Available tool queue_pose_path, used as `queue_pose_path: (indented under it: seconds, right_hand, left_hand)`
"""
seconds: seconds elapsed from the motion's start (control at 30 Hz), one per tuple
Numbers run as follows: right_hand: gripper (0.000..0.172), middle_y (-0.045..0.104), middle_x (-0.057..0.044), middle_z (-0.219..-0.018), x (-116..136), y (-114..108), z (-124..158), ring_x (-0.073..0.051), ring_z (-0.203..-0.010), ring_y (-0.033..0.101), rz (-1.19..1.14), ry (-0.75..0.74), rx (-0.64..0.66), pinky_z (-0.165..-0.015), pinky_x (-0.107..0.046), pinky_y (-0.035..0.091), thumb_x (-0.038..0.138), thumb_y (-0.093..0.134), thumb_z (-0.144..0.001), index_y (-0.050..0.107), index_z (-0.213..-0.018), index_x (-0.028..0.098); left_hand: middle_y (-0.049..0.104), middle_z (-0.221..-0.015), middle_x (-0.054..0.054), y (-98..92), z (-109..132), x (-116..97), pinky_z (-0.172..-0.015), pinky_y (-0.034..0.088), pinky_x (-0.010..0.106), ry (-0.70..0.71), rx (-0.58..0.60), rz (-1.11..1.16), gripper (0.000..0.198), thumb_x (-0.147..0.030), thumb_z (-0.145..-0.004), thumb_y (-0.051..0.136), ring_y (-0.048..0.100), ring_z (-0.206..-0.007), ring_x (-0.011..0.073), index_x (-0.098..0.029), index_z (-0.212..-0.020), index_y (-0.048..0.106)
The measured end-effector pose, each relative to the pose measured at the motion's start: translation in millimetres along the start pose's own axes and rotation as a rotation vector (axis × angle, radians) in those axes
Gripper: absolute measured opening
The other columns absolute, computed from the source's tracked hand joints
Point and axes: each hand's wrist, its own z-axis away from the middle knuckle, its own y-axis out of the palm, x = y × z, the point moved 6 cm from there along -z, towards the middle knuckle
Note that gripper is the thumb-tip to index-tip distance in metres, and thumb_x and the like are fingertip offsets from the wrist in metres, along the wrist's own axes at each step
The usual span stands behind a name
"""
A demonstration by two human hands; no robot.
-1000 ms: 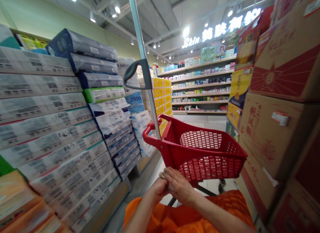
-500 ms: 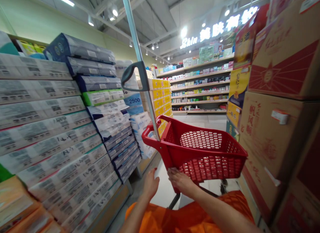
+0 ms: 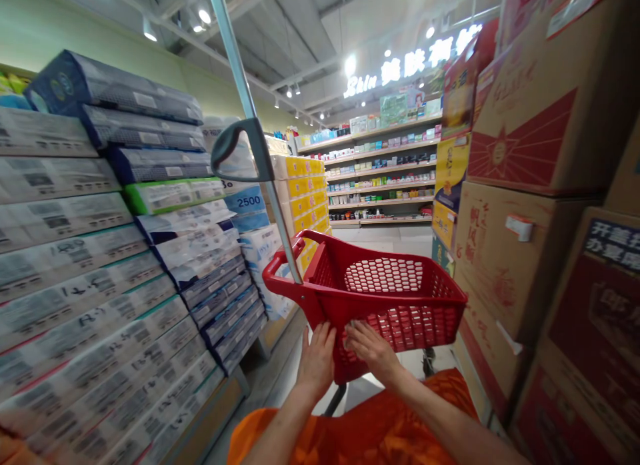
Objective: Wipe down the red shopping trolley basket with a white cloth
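Note:
A red plastic shopping cart (image 3: pixel 325 305) with a perforated basket stands sideways in front of me. From its handle end rises a metal pole (image 3: pixel 235 58) carrying a grey loop grip (image 3: pixel 257 152). My left hand (image 3: pixel 319 358) lies against the cart's near side, below the handle, fingers stretched upward. Just to the right, my right hand (image 3: pixel 373 348) rests on the lower side near the perforated wall, fingers extended and slightly bent. Neither hand wraps round anything. The basket's floor is hidden by its near wall.
Stacked white tissue packs (image 3: pixel 65 265) and blue packs (image 3: pixel 150 132) line the left. Yellow-and-white packs (image 3: pixel 305 185) stand beyond the cart. Cardboard boxes (image 3: pixel 500 252) rise close on the right. Product shelves (image 3: pixel 385 168) cross the back, under a lit sign.
My left hand has come up and forward onto the cart's side. The right hand stays at the cart, its fingers shifted slightly. The whole view has swung a little to the right.

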Motion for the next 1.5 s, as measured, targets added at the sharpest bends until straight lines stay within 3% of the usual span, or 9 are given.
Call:
queue_pose_path:
  seconds: [0.13,0.3,0.4,0.53,0.77,0.97,1.17,1.37,1.5]
  right_hand:
    - [0.038,0.051,-0.007,-0.124,-33,-26,-12,-0.021,-0.126,0.027,0.055,0.127,-0.094,-0.1,-0.046,0.034,0.007,0.036,-0.085,0.051,-0.119,0.018]
    - [0.036,0.058,-0.006,-0.115,-35,-10,36,-0.02,-0.119,0.04,0.006,0.084,0.061,-0.093,-0.04,0.043,0.006,0.041,-0.083,0.056,-0.113,0.02]
    - [0.033,0.058,-0.006,-0.114,-39,-26,45,-0.02,-0.121,0.038,0.005,0.118,-0.039,-0.093,-0.042,0.043,0.008,0.041,-0.084,0.057,-0.111,0.019]
    - [0.037,0.051,-0.007,-0.123,-69,-55,35,-0.021,-0.125,0.03,0.057,0.233,-0.133,-0.1,-0.047,0.034,0.007,0.039,-0.085,0.053,-0.116,0.018]
    - [0.037,0.057,-0.004,-0.116,-74,-41,92,-0.017,-0.12,0.039,0.133,0.169,0.046,-0.093,-0.039,0.045,0.006,0.037,-0.085,0.056,-0.112,0.022]
    - [0.037,0.051,-0.006,-0.123,-109,-82,79,-0.02,-0.125,0.03,0.243,0.352,-0.094,-0.101,-0.044,0.035,0.009,0.037,-0.086,0.053,-0.117,0.019]
    - [0.044,0.056,-0.003,-0.118,-111,-64,129,-0.017,-0.12,0.039,0.213,0.264,0.069,-0.094,-0.04,0.043,0.004,0.034,-0.082,0.053,-0.116,0.022]
    - [0.041,0.043,-0.006,-0.131,-153,-105,132,-0.02,-0.126,0.028,0.334,0.546,-0.214,-0.103,-0.046,0.03,0.012,0.034,-0.085,0.046,-0.124,0.018]
    - [0.045,0.048,-0.003,-0.127,-145,-93,150,-0.017,-0.123,0.035,0.275,0.537,-0.193,-0.102,-0.042,0.035,0.01,0.031,-0.084,0.046,-0.124,0.022]
  left_hand:
    - [0.035,-0.137,0.011,-1.3,-13,-22,-0.106,0.012,0.05,0.044,0.001,0.021,0.05,-0.012,-0.075,0.037,0.026,-0.127,0.0241,-0.012,-0.125,0.042]
    - [0.031,-0.139,0.01,-0.3,-24,-49,-0.106,0.011,0.051,0.15,0.045,0.023,0.05,-0.021,-0.08,0.037,0.021,-0.13,0.0238,-0.012,-0.129,0.037]
    - [0.027,-0.14,0.011,3.0,-29,-59,-0.105,0.01,0.053,0.201,0.06,-0.013,0.053,-0.022,-0.08,0.037,0.018,-0.131,0.0245,-0.011,-0.131,0.032]
    - [0.025,-0.141,0.012,7.8,-35,-74,-0.105,0.009,0.052,0.247,0.058,-0.036,0.054,-0.023,-0.08,0.036,0.015,-0.131,0.0245,-0.01,-0.132,0.03]
    - [0.02,-0.142,0.012,22.0,-44,-100,-0.105,0.007,0.053,0.352,0.064,-0.055,0.061,-0.016,-0.075,0.036,0.01,-0.132,0.0255,-0.009,-0.134,0.026]
    - [0.017,-0.143,0.012,26.8,-52,-117,-0.105,0.007,0.054,0.387,0.073,-0.045,0.062,-0.015,-0.074,0.036,0.009,-0.132,0.0253,-0.009,-0.135,0.023]
    - [0.019,-0.143,0.013,25.6,-54,-138,-0.105,0.008,0.053,0.476,0.079,-0.009,0.058,-0.02,-0.078,0.036,0.008,-0.133,0.0239,-0.008,-0.133,0.026]
    - [0.02,-0.142,0.013,36.2,-59,-147,-0.105,0.007,0.054,0.486,0.06,-0.036,0.058,-0.014,-0.075,0.035,0.007,-0.133,0.0236,-0.009,-0.133,0.027]
    - [0.018,-0.143,0.012,41.9,-58,-145,-0.105,0.007,0.054,0.484,0.056,-0.03,0.061,-0.013,-0.073,0.035,0.007,-0.133,0.0235,-0.009,-0.133,0.027]
